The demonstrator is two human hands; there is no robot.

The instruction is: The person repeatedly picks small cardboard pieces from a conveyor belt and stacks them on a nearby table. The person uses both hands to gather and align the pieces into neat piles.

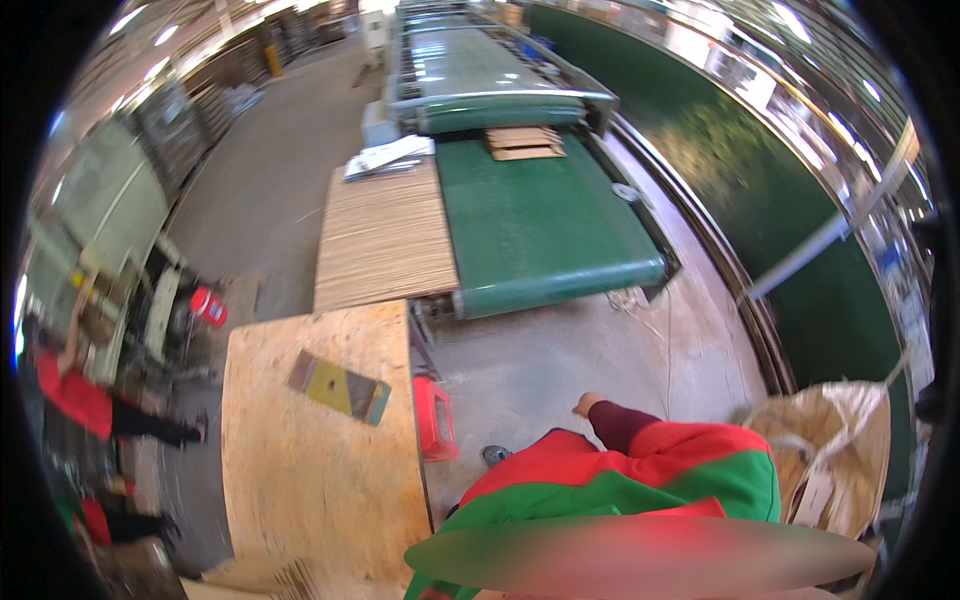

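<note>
My right hand (585, 403) hangs in front of my body, over the concrete floor, at the end of a maroon cuff and a red and green sleeve. It looks small and a little blurred; its fingers seem loosely extended, with nothing visible in them. My left hand does not show; only part of a green sleeve appears at the lower edge. To the left stands a plywood-topped table (320, 460). On it lies a flat rectangular piece (340, 388) in brown, olive and teal. A red plastic stool (432, 420) is tucked beside the table, between it and my hand.
Ahead, a green conveyor belt (545, 215) carries several cardboard pieces (525, 144). Left of it stands a cardboard stack (385, 235) topped by white sheets (390, 155). A large tan sack (850, 440) sits at right. Co-workers (80, 395) are at far left, near a red bucket (208, 306).
</note>
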